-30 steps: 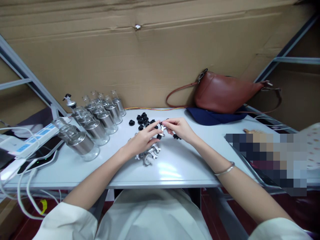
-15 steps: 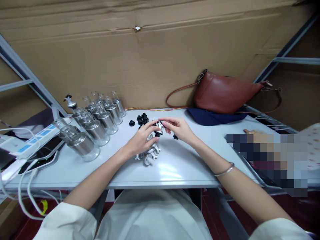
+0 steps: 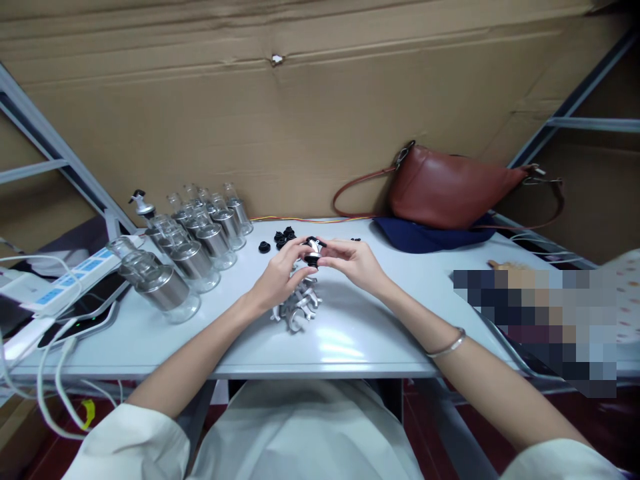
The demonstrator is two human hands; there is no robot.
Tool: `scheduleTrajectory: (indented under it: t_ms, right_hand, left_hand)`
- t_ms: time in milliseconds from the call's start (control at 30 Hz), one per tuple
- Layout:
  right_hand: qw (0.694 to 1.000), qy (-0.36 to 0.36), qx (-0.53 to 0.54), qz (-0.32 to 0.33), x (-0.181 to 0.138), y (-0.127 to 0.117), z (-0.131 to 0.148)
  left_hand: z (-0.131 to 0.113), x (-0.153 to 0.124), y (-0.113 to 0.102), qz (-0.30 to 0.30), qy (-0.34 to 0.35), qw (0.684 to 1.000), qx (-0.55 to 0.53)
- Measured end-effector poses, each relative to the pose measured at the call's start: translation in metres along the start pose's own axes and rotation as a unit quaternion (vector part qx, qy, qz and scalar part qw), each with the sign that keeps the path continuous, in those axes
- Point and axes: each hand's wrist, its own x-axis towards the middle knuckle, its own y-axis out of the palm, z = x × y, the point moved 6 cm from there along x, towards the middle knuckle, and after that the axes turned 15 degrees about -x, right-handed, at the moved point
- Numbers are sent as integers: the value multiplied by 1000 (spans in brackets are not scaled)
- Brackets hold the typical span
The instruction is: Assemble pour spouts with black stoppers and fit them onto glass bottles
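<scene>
Between my two hands, over the middle of the table, is a bottle pourer spout (image 3: pixel 314 249) with a silver body, a black cap and a black ribbed stopper. The fingers of my left hand (image 3: pixel 286 267) close on it from the left. My right hand (image 3: pixel 353 263) pinches it from the right. Just below lies a pile of silver spout pieces (image 3: pixel 297 310), partly hidden by my left hand. Black rubber stoppers (image 3: pixel 286 235) sit in a loose group behind my left hand, one standing a little apart on the left.
Several glass bottles with steel bands (image 3: pixel 165 290) stand at the left, one fitted with a pourer spout (image 3: pixel 142 203). A power strip (image 3: pixel 75 280) with white cables lies at the left edge. At the back right, a brown bag (image 3: pixel 450 187) rests on a dark blue cloth item (image 3: pixel 425 237).
My right hand has moved slightly left, closing in on the spout. The spout now stands more upright between both hands, its black cap on top in view.
</scene>
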Motion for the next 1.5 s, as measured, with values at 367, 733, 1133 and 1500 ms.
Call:
scheduleTrajectory:
  t_ms: [367,733,1133,1500]
  right_hand:
    - [988,-90,-126,-26,-5,-9,21]
    - [994,45,95,-14,1,-5,4]
    - [998,-4,-15,-57,0,-12,5]
    - [994,-41,-75,-69,-1,-14,11]
  left_hand:
    - [-4,0,-1,-7,17,1000,4]
    - [-5,0,6,43,31,999,7]
    - [10,0,2,0,-74,979,-191]
    - [0,5,-6,-9,-44,995,-84]
